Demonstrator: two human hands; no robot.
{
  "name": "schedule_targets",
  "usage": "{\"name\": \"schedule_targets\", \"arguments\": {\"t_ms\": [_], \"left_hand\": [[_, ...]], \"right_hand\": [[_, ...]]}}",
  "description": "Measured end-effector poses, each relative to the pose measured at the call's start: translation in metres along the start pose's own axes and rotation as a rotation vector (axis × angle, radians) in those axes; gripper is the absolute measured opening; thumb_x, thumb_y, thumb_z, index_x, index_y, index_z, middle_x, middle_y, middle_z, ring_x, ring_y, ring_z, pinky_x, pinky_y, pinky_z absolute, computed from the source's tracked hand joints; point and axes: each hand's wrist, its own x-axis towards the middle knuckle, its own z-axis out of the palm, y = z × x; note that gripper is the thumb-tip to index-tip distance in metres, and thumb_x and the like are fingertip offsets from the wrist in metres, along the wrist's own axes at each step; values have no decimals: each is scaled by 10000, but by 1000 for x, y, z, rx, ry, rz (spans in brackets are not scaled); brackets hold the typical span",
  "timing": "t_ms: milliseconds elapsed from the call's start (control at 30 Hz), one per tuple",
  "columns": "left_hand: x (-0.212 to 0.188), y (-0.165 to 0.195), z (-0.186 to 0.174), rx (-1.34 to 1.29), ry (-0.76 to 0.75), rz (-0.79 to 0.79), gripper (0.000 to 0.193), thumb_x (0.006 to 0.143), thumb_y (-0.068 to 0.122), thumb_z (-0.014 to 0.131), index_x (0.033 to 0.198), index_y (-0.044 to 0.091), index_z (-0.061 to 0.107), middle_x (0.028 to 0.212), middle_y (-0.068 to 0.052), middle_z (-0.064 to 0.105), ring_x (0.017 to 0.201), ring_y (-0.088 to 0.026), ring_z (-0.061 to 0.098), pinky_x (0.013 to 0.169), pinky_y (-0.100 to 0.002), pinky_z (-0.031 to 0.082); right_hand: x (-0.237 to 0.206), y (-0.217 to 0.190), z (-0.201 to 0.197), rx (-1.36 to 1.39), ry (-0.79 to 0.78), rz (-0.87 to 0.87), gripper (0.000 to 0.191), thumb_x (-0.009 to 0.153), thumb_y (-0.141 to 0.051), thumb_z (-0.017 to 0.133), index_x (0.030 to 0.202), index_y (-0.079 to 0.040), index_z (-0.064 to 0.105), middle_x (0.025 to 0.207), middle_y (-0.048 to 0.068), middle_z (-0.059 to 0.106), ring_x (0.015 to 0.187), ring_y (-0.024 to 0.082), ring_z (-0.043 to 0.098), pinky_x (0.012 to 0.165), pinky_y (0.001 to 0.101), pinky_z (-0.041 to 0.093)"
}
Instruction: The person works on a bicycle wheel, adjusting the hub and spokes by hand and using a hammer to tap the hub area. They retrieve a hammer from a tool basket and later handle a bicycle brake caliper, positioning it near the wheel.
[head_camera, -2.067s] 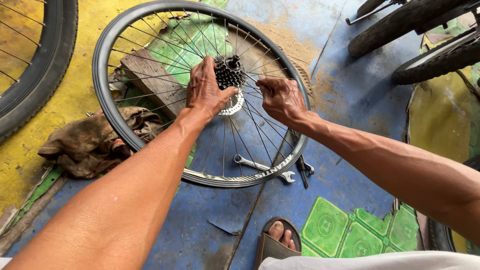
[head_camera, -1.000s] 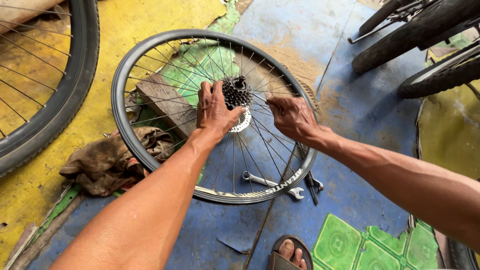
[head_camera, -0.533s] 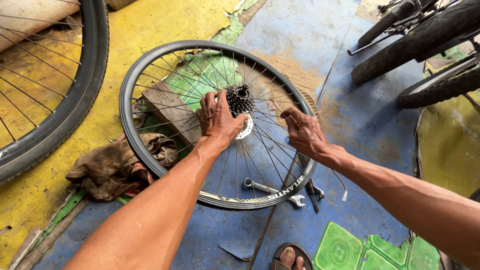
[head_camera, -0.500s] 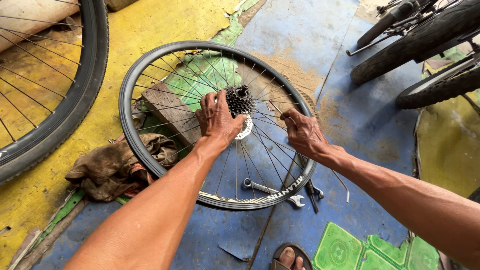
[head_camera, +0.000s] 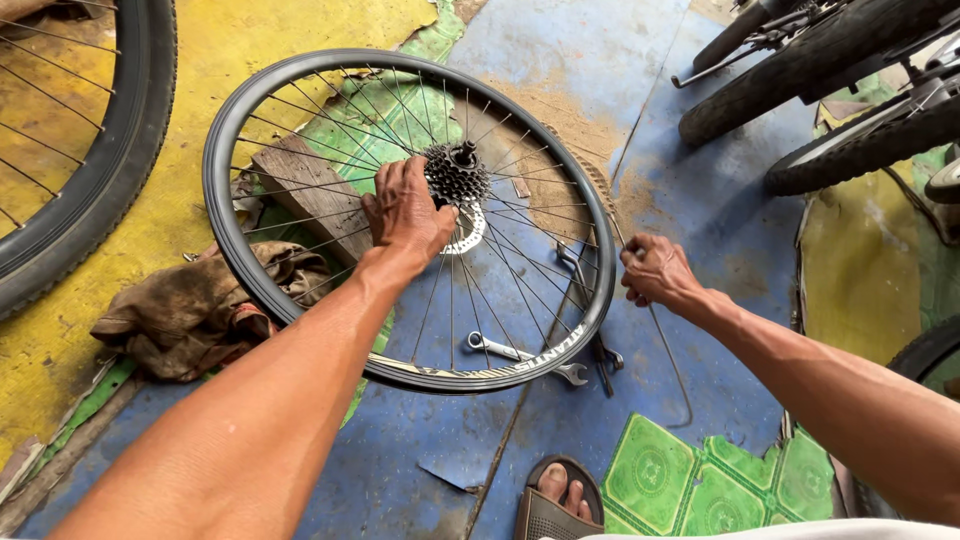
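A bare bicycle wheel (head_camera: 300, 305) with a black rim, thin spokes and a dark cassette (head_camera: 455, 172) at its hub lies flat on the floor. My left hand (head_camera: 405, 215) lies on the spokes just left of the cassette, fingers curled over them and thumb toward the hub. My right hand (head_camera: 655, 272) is just outside the rim on the right. It pinches a loose thin spoke (head_camera: 672, 360) whose lower end runs down to the blue floor.
Under the wheel lie a wooden block (head_camera: 305, 195), a wrench (head_camera: 515, 352) and pliers (head_camera: 603, 358). A dirty rag (head_camera: 195, 310) sits at the left, a tyred wheel (head_camera: 110, 170) beyond it. Bicycle tyres (head_camera: 800, 70) stand top right. My sandalled foot (head_camera: 555, 495) and green tiles (head_camera: 700, 480) are below.
My right hand has drawn back from the spokes to outside the rim, pulling a loose spoke with it. My left hand stays by the cassette.
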Motion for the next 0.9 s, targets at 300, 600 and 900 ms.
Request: {"name": "schedule_targets", "arguments": {"t_ms": [300,600,900], "left_hand": [[-1,4,-12,7,-44,-1,880,720,389,873,1441,100,460,1407,-53,518,1356,-254,391,1085,-529,357],[-4,8,-18,30,-39,9,878,744,400,863,1461,84,467,1457,-41,514,1377,-243,388,1105,-515,355],[-7,12,-16,37,-12,-12,870,720,384,885,1434,85,489,1452,-47,523,1380,-242,391,1100,-505,353]], "right_hand": [[-23,-91,28,-50,44,-601,270,987,-200,552,1161,-92,728,952,84,754,544,140,603,428,332,496],[-27,-162,46,-179,169,-914,250,1016,-195,552,1088,-91,768,874,98,773,595,171,641,513,355,522],[-27,-153,41,-217,161,-842,260,1004,-181,531,1019,-87,773,779,81,764,530,160,601,479,367,488]]}}
